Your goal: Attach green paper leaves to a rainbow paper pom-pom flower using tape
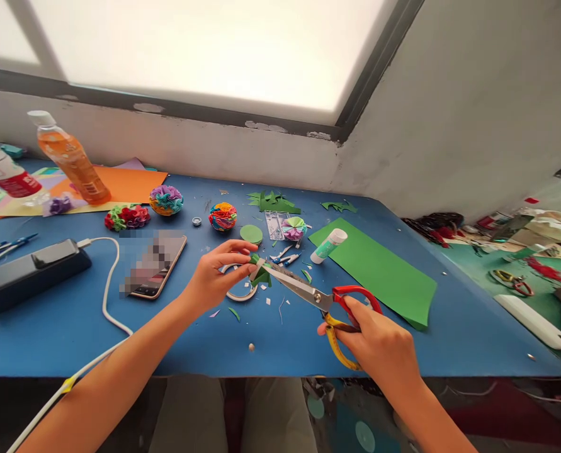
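Pinching green paper (263,277) at frame centre with the left hand (218,270), thumb against fingers; gripping scissors (303,288) in the right hand (381,340) by red and yellow handles, tapered metal blades at the paper. Working above a smooth blue table (186,352), with room rightward to its slanting edge and downward to its straight front edge, lower frame. Bounded centre right by a flat green sheet (384,270), centre left by a glossy phone (174,261), beyond by ruffled balls (222,216).

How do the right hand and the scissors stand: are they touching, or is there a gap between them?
Touching. The head view shows the right hand holding the scissors by their red and yellow handles.
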Motion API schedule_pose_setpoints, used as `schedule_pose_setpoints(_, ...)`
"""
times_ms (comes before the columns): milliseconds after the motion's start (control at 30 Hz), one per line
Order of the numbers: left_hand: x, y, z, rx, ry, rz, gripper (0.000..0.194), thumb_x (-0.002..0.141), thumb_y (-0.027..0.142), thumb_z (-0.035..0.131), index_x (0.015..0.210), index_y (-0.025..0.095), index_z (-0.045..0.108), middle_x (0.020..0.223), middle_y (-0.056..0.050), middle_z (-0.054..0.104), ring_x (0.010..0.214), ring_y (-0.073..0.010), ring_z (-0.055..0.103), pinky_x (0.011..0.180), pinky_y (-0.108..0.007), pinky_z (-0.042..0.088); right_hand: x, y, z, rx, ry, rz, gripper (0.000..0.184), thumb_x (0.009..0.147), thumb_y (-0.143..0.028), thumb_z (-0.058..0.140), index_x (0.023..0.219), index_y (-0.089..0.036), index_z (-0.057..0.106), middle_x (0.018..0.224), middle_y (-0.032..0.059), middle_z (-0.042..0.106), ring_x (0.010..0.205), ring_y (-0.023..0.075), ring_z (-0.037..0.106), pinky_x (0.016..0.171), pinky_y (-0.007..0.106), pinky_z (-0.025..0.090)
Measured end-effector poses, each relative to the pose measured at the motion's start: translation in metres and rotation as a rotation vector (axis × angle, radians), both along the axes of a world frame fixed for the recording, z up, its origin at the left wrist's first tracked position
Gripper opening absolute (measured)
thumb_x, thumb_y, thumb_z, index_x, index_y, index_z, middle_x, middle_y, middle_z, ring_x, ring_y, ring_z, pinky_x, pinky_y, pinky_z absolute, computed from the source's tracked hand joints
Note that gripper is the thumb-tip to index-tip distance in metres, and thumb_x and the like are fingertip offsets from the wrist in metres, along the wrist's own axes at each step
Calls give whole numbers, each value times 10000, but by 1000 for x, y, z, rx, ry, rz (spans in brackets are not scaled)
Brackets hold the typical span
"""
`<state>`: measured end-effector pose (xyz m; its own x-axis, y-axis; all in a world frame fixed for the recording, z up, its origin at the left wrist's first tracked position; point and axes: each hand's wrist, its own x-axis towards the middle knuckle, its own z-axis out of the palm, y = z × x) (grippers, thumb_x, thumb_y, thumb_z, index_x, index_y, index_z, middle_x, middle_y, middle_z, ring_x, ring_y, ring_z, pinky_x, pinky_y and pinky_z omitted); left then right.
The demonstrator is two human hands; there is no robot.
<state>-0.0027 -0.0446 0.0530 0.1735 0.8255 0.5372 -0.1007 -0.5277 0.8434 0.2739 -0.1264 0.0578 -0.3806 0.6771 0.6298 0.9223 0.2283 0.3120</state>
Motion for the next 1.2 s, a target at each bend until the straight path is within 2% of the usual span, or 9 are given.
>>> schedule_pose_setpoints(100, 1, -1, 2, -25, 5, 2, 95, 781, 274, 688, 758, 199, 744, 963, -90, 678, 920, -211, 619, 735, -332, 526, 0, -1, -1, -69, -5, -47, 508, 889, -563, 408, 822, -137, 677, 453, -3, 524, 396, 119, 475, 474, 239, 316)
schedule_pose_setpoints(233, 1, -3, 4, -47, -5, -2, 131, 776, 312, 693, 744, 195, 741, 941, -95, 686, 921, -222, 624, 733, -343, 530, 0, -2, -4, -119, 0, -78, 472, 874, -557, 438, 829, -158, 685, 450, -1, 527, 411, 130, 491, 485, 242, 316)
schedule_pose_setpoints(467, 1, -3, 4, -54, -12, -28, 126, 773, 306, 702, 734, 194, 743, 928, -96, 693, 922, -223, 631, 757, -343, 522, -2, -1, -5, -78, -24, -77, 486, 890, -556, 415, 793, -160, 680, 439, 0, 523, 405, 132, 486, 487, 247, 316)
schedule_pose_setpoints(700, 1, -3, 2, -68, 39, -38, 124, 792, 285, 683, 727, 203, 749, 955, -82, 698, 932, -209, 630, 784, -323, 515, -3, 0, -7, 5, -64, -51, 411, 890, -487, 456, 826, -141, 668, 477, 7, 569, 444, 139, 545, 507, 250, 329)
schedule_pose_setpoints(867, 0, -4, 2, -131, 52, -53, 122, 789, 285, 683, 722, 210, 752, 985, -81, 695, 958, -215, 621, 807, -324, 512, -5, 2, -7, -5, -72, -61, 308, 866, -420, 498, 852, -152, 651, 541, 8, 624, 486, 149, 581, 533, 255, 337)
schedule_pose_setpoints(1067, 1, -4, 3, -192, 17, -65, 117, 771, 296, 695, 721, 208, 753, 979, -88, 696, 946, -230, 623, 772, -335, 518, -7, 2, -9, -7, -81, -87, 307, 863, -436, 504, 826, -170, 654, 501, -7, 585, 460, 138, 555, 511, 256, 302)
schedule_pose_setpoints(1200, 0, -4, 3, -192, 54, -52, 150, 775, 303, 688, 684, 201, 748, 979, -90, 697, 957, -236, 624, 816, -351, 503, -9, 1, -9, 17, -64, -74, 324, 866, -441, 520, 757, -166, 653, 478, -13, 549, 445, 122, 529, 497, 254, 283)
